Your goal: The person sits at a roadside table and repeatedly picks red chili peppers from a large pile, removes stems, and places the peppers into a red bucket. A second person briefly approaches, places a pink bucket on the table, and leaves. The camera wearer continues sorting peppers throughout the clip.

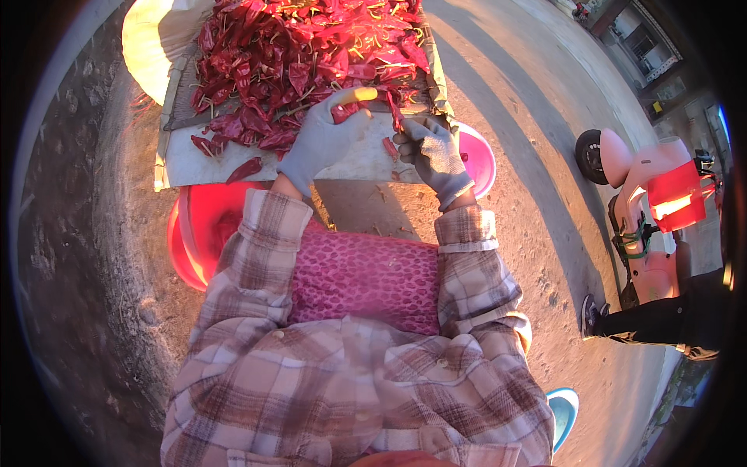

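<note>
A large heap of dried red chili peppers (303, 58) covers the back of a low table with a pale board (192, 166) along its near edge. My left hand (330, 134), in a grey glove with a yellow fingertip, reaches over the heap's near edge, thumb and forefinger apart; a red pepper shows behind its fingers. My right hand (429, 149), gloved in grey, pinches a narrow dried red chili pepper (394, 111) that points up and away. One loose pepper (245, 170) lies on the board left of my left hand.
Below the table's left front stands a red basin (189, 245); a pink basin (480, 160) is at its right side. A straw hat (146, 52) sits at the back left. To the right are a pink scooter (653, 233) and a person's leg (642, 321). A blue basin (563, 414) is lower right.
</note>
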Demonstrator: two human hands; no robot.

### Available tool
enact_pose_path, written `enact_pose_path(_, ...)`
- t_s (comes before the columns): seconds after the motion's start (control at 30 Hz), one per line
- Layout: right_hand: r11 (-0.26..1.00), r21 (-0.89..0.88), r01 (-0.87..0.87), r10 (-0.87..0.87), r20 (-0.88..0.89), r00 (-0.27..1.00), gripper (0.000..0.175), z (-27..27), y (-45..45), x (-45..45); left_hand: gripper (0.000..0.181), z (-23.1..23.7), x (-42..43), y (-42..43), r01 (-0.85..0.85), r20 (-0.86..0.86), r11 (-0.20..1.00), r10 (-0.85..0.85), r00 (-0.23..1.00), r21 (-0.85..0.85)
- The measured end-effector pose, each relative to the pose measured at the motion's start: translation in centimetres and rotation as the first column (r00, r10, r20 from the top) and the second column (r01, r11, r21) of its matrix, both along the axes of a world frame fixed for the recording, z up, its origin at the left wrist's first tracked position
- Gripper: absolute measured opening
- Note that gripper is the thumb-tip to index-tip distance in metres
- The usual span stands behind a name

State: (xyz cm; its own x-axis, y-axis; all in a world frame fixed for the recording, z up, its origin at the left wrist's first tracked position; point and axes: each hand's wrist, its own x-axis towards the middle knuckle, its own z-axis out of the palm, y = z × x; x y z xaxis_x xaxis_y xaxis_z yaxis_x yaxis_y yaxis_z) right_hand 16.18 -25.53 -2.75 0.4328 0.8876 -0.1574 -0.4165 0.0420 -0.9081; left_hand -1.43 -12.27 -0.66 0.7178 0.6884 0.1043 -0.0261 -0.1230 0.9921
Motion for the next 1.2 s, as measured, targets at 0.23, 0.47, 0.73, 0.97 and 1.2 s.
enact_pose_path(0.23,0.979,0.142,-0.149,0.079,0.406,0.911,0.019,-0.5,-1.1,0.4,0.041,-0.2,1.4,-2.3,0.2,0.026,0.968,-0.207,0.978,0.15)
enact_pose_path(0.47,0.999,-0.045,0.03,-0.003,0.496,0.868,0.025,1.0,-1.4,-0.2,0.035,0.0,1.6,-2.9,0.139,-0.077,0.972,-0.127,0.989,0.188)
enact_pose_path(0.73,0.986,-0.147,0.074,0.088,0.85,0.519,0.042,4.0,-2.7,-2.0,0.029,-1.2,1.5,-1.8,0.088,-0.148,0.837,-0.008,0.989,0.54)
enact_pose_path(0.97,0.981,-0.189,-0.052,0.196,0.951,0.24,0.021,3.3,-3.5,-0.9,0.026,0.1,1.0,-2.6,0.297,-0.21,0.897,-0.237,0.949,0.328)
enact_pose_path(1.2,0.919,0.377,-0.113,-0.285,0.834,0.472,0.017,1.5,-2.3,-0.6,0.023,1.8,0.5,-4.0,0.255,0.028,0.967,-0.255,0.967,0.013)
